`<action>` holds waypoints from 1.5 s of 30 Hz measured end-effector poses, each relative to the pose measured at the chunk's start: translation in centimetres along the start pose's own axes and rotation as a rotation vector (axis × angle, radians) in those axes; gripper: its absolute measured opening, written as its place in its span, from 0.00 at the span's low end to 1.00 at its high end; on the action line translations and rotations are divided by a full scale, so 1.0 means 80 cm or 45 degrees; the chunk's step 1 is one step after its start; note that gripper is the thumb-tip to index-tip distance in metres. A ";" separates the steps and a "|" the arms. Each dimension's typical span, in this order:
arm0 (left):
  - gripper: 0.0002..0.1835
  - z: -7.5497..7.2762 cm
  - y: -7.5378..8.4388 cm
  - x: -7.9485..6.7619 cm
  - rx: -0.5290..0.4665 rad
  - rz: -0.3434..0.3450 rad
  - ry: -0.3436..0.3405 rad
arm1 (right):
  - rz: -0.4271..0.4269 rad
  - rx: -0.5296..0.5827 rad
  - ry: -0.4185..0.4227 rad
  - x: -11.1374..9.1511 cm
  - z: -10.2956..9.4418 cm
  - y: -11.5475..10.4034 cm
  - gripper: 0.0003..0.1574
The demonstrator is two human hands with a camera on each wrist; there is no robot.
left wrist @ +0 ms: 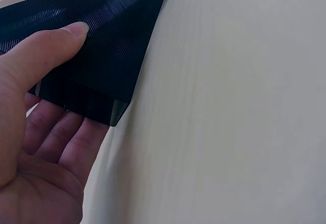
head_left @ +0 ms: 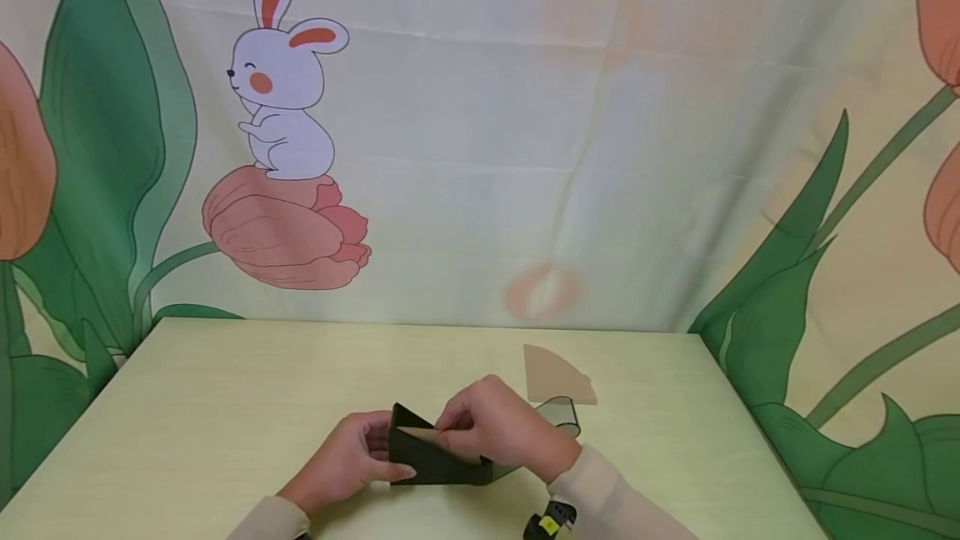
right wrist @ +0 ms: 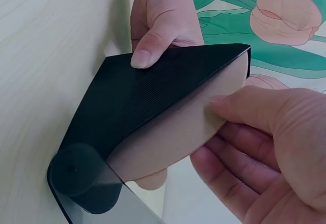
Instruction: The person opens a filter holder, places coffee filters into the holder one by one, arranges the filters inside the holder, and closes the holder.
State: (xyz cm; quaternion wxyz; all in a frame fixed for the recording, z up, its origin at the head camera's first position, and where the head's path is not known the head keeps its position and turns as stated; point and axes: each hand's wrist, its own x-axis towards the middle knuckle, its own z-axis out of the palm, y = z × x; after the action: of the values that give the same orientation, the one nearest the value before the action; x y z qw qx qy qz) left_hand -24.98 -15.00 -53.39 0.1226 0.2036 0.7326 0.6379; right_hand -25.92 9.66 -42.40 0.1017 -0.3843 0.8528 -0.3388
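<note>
A black fan-shaped filter case [head_left: 431, 458] is tilted up over the table, its open side showing a tan paper coffee filter [right wrist: 178, 124]. My left hand [head_left: 358, 457] grips the case at its wide end, thumb [left wrist: 69, 36] flat on the ribbed face and fingers behind. With thumb and fingers my right hand [head_left: 495, 432] pinches the filter's edge, most of which sits inside the case. A see-through lid [head_left: 557, 415] swings out from the round pivot [right wrist: 76, 168] at the narrow end. In the head view my right hand covers part of the lid.
Another tan paper filter [head_left: 557, 377] lies flat on the pale wooden table [head_left: 247, 382], behind the lid. A black and yellow device [head_left: 551, 521] sits at my right wrist. A printed cloth [head_left: 465, 148] with a rabbit and tulips hangs behind the table.
</note>
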 end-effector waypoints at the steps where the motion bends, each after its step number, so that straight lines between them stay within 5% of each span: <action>1: 0.26 0.000 0.000 0.000 0.001 -0.003 0.001 | -0.004 -0.008 0.005 0.000 0.000 0.000 0.04; 16: 0.26 -0.001 -0.001 -0.002 -0.014 -0.001 0.004 | 0.055 -0.054 -0.043 0.000 -0.005 0.003 0.03; 28: 0.26 0.000 0.002 -0.004 -0.016 0.002 0.004 | 0.154 0.016 0.021 -0.016 -0.072 0.018 0.13; 38: 0.25 -0.001 -0.001 -0.002 -0.002 -0.014 0.003 | 0.380 -0.036 0.148 -0.024 -0.139 0.080 0.21; 45: 0.25 -0.001 -0.002 -0.001 -0.005 -0.016 0.006 | 0.568 -0.086 0.177 -0.024 -0.149 0.142 0.22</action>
State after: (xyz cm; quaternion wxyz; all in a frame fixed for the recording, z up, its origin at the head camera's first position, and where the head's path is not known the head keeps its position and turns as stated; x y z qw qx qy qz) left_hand -24.94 -15.11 -53.52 0.1253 0.1971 0.7330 0.6389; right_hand -36.40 22.38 -41.08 0.1024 -0.1651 0.9324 -0.3048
